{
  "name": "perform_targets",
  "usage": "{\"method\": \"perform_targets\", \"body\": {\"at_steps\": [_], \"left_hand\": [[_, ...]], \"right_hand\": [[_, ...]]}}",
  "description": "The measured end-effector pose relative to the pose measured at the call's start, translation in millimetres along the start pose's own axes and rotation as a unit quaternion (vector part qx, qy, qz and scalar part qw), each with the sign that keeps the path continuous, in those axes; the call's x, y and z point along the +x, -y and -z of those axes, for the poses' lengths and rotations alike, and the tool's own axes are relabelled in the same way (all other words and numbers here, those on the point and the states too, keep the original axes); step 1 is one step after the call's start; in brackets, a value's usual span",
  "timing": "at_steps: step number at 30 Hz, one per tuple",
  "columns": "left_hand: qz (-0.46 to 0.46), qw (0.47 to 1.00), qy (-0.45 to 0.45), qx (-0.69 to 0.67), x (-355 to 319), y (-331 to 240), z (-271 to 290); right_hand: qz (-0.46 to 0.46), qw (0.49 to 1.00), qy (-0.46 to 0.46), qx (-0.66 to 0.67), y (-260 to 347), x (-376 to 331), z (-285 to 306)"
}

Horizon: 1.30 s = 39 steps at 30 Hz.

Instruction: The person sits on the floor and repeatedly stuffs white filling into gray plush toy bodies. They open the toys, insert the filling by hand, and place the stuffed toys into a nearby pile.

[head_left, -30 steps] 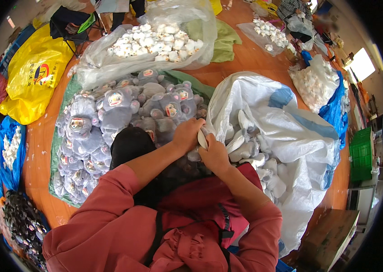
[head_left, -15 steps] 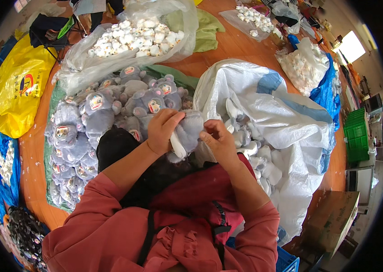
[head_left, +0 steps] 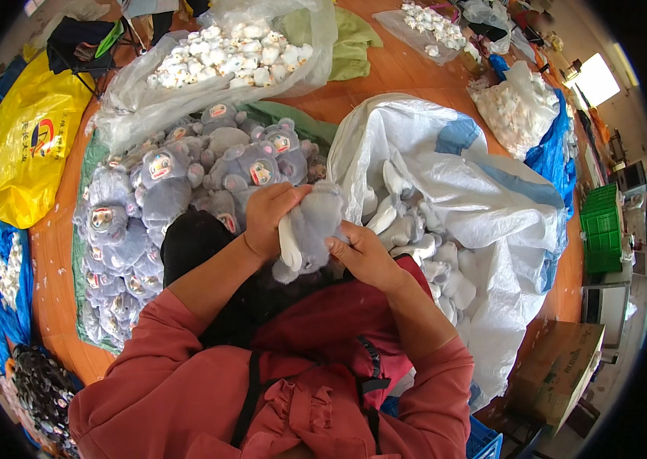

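Observation:
Between my hands, above my lap, is a grey plush piece (head_left: pixel 314 229) with a white flap on its left side. My left hand (head_left: pixel 268 218) grips its upper left edge, fingers curled over it. On the other side my right hand (head_left: pixel 363 254) pinches the lower right edge between thumb and fingers. Left of and beyond my hands lies a heap of grey plush toys (head_left: pixel 162 187) with printed faces. To the right, a white woven sack (head_left: pixel 484 199) gapes, with grey and white plush pieces (head_left: pixel 415 237) inside.
A clear plastic bag of small white pieces (head_left: pixel 231 57) lies beyond the toys. At the left is a yellow bag (head_left: pixel 21 176). On the right side stand a cardboard box (head_left: pixel 557 367), a green crate (head_left: pixel 600 229) and a bag of pale pieces (head_left: pixel 518 111) near blue plastic.
The grey plush piece has turned, showing more of its face and a rounded lower end. My right hand has shifted down along its right edge; my left hand keeps its hold.

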<state>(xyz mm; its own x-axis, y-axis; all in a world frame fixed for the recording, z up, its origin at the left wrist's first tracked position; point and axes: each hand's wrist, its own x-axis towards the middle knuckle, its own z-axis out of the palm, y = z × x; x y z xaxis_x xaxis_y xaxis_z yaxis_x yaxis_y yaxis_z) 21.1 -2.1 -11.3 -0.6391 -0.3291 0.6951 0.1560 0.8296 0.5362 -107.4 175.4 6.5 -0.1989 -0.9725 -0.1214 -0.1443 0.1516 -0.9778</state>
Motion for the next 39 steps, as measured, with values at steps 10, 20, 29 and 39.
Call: {"method": "perform_targets", "body": {"at_steps": [10,20,29,39], "left_hand": [[0.116,0.983,-0.102,-0.103,4.1,9.9,0.0],[0.052,0.997,-0.032,-0.041,3.1,1.4,-2.9],[0.041,0.998,0.029,0.034,0.3,-0.3,-6.6],[-0.046,0.994,0.052,0.088,-2.4,-2.4,-6.1]], "right_hand": [[0.139,0.99,-0.003,-0.038,9.0,-7.5,0.1],[0.162,0.957,-0.176,0.165,5.5,0.7,3.0],[0.022,0.974,-0.202,0.101,-10.9,3.6,-8.8],[-0.087,0.987,-0.12,0.054,-28.7,9.3,-3.7]]}}
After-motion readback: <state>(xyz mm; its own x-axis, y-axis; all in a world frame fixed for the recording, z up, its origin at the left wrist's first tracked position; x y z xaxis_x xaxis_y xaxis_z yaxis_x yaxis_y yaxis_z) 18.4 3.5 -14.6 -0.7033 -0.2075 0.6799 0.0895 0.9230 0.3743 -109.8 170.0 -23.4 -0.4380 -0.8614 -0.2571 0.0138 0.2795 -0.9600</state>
